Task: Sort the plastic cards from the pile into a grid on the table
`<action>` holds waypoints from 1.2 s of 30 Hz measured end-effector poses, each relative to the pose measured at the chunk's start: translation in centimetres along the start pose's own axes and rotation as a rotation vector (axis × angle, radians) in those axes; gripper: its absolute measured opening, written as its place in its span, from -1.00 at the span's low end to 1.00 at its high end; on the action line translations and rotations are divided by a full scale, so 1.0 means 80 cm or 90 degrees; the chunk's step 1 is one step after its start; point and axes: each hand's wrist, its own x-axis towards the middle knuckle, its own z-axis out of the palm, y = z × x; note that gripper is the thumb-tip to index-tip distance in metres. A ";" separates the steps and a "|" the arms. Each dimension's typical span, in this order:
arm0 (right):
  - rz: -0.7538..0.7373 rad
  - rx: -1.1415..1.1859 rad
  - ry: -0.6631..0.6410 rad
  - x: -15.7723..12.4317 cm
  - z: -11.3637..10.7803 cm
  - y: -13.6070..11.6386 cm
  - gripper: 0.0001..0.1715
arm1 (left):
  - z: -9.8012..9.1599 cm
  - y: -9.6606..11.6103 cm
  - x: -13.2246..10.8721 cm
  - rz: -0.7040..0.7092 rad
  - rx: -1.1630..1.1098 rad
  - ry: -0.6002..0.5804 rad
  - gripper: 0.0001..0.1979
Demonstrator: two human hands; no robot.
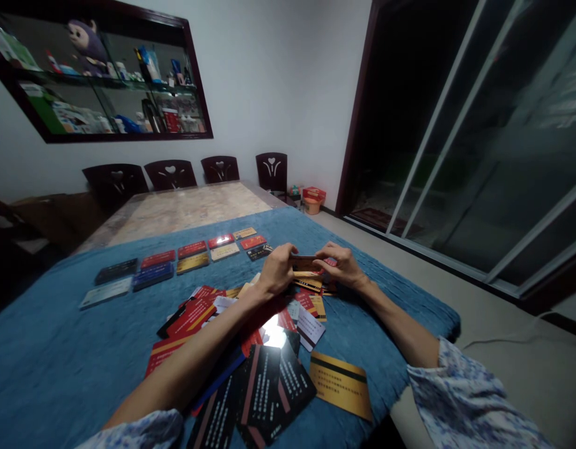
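Observation:
Both hands meet over a blue cloth (58, 368) that covers the near part of a table. My left hand (277, 269) and my right hand (340, 264) each pinch an end of one dark card (303, 264), held just above a loose heap of red, black and gold cards (250, 337). Fingers of both hands are curled closed on the card. Beyond the hands, two neat rows of cards (185, 257) lie flat on the cloth. A gold card (340, 385) lies alone near the cloth's front edge.
The bare marble tabletop (185, 209) stretches beyond the cloth, with several dark chairs (170, 174) along its far side. A glass wall cabinet (100, 75) hangs above. Sliding glass doors (479, 156) stand at the right; small containers (313, 198) sit on the floor.

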 end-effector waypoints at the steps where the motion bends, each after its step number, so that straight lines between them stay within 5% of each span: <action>1: 0.003 0.001 -0.002 0.000 0.000 0.000 -0.83 | 0.000 0.000 0.000 -0.006 -0.002 -0.007 -0.70; 17: 0.008 -0.028 -0.113 -0.009 0.011 0.013 -0.61 | -0.005 0.012 -0.009 -0.031 0.118 -0.104 -0.69; 36: -0.031 -0.056 -0.111 0.000 0.012 0.004 -0.42 | 0.002 -0.004 -0.006 -0.091 0.030 -0.046 -0.71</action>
